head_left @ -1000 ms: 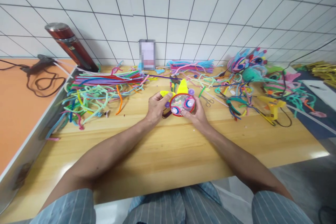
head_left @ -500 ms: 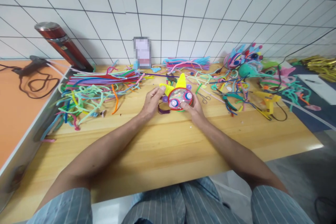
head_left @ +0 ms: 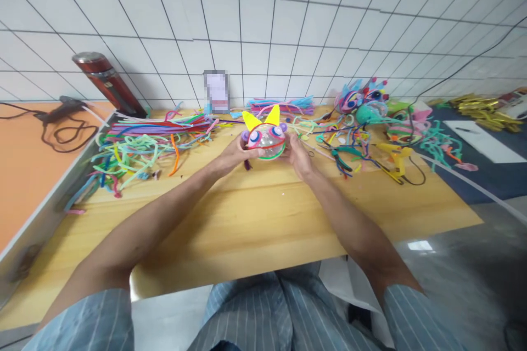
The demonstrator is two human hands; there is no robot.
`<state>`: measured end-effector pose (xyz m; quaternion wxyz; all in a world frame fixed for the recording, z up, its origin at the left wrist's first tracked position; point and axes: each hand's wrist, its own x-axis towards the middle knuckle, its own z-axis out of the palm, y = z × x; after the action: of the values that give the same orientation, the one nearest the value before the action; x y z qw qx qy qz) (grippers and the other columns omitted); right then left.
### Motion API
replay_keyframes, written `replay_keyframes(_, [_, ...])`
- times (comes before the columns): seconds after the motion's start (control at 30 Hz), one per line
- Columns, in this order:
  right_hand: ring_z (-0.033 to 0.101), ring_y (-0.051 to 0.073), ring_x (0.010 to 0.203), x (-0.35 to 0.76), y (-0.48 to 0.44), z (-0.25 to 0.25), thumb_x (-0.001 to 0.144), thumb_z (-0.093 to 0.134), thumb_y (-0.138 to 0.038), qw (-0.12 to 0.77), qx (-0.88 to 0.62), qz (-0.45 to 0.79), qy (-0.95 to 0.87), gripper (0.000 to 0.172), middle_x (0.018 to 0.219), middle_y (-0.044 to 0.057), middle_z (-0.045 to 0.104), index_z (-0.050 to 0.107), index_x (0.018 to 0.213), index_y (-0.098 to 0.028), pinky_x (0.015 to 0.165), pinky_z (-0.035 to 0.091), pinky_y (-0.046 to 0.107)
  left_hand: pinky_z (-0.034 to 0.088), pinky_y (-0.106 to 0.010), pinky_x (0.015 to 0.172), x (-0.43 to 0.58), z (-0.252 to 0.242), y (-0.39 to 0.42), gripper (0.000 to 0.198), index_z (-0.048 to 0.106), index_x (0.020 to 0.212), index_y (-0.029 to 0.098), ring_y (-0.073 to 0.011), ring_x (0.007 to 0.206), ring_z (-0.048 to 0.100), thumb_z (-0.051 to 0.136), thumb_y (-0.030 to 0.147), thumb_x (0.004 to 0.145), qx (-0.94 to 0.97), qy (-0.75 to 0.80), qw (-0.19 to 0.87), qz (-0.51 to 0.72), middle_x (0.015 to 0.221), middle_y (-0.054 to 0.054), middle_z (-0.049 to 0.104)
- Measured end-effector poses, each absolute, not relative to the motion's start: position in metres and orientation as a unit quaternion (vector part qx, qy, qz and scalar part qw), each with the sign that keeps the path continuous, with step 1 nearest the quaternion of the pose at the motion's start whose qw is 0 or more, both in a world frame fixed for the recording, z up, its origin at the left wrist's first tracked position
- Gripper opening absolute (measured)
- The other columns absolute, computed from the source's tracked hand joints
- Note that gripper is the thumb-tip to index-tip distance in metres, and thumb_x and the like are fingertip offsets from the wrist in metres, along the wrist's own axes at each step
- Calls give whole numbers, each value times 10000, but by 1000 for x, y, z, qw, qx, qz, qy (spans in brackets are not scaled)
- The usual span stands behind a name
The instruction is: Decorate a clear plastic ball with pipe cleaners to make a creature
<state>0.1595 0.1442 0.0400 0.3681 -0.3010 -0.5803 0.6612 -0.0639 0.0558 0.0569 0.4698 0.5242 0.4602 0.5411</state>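
Note:
A clear round craft ball point(head_left: 269, 145) is held upright over the table. It has yellow pointed ears, ringed eyes, purple pompoms at the sides, and red and green pipe cleaner bands. My left hand point(head_left: 235, 156) grips its left side, the thumb laid across the lower front. Beside its right edge, my right hand point(head_left: 300, 156) is loosely curved with fingers apart; whether its fingertips touch the ball is hard to see. A dark purple tassel-like piece point(head_left: 247, 164) shows under the left hand.
Pipe cleaners point(head_left: 132, 151) lie heaped at left, with another bundle point(head_left: 280, 105) by the wall. A phone point(head_left: 217, 91) leans there near a red flask point(head_left: 109, 82). At right are pliers point(head_left: 341, 156), a yellow glue gun point(head_left: 395, 159) and finished-looking craft figures point(head_left: 358, 98).
The ball has turned so that its ears point up and its eyes sit higher. My left hand moved from an ear to the ball's side; my right thumb came off the front.

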Motion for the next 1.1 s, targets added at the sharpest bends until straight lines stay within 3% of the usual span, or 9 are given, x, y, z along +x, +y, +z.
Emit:
replay_keyframes(0.17, [756,262,857,167,166,56,768,656,-1108,349,-322,568,-672,932,994,41,784,724,1246,-311,756,638,416,570,-231,643,-69,82,63,654,736,1206,220,-184,837,714,1069,443,689,558,435,467,530,1078,-53,788])
replay_keyframes(0.3, [741,322,1023,178,191,72,814,547,-1134,342,-328,440,-762,918,1028,67,798,760,1070,-278,947,607,469,601,-254,721,-59,91,77,762,750,1205,221,-223,926,770,1131,377,565,552,431,456,550,1098,-65,809])
replay_keyframes(0.4, [720,342,1063,186,210,81,871,538,-1086,308,-337,375,-807,857,973,72,781,740,931,-255,1003,562,473,578,-235,655,-55,90,89,771,752,1193,204,-184,822,750,1144,335,543,547,440,452,551,1112,-72,818])
replay_keyframes(0.57, [626,252,839,186,227,76,985,586,-886,263,-355,334,-833,682,737,30,615,618,749,-247,753,453,355,431,-217,439,-64,79,99,790,759,1181,177,-121,553,639,1164,298,514,538,499,452,508,974,-59,825])
replay_keyframes(0.67, [552,208,740,180,229,65,1001,600,-798,230,-353,327,-846,631,688,12,555,576,700,-245,689,393,338,418,-221,449,-72,69,100,740,771,1106,164,-120,529,616,1170,228,486,513,528,455,501,857,-40,806])
replay_keyframes(0.8, [597,210,702,174,224,51,1013,627,-800,243,-335,379,-827,605,689,7,582,706,799,-240,675,481,339,530,-209,635,-79,53,101,769,781,1032,157,-138,771,699,1174,203,374,496,532,430,535,1027,-58,832])
replay_keyframes(0.93, [632,209,612,172,220,44,969,682,-886,255,-314,456,-793,662,690,0,633,843,1049,-249,587,525,342,467,-195,593,-83,36,102,804,756,1048,173,-104,722,618,1182,298,378,499,546,399,542,1092,-44,806])
replay_keyframes(1.1, [723,248,806,169,222,39,953,661,-912,265,-312,441,-799,823,998,52,834,840,1401,-246,754,625,401,425,-189,582,-84,24,105,865,732,1144,201,-95,729,564,1170,353,414,502,534,387,559,1145,-30,773])
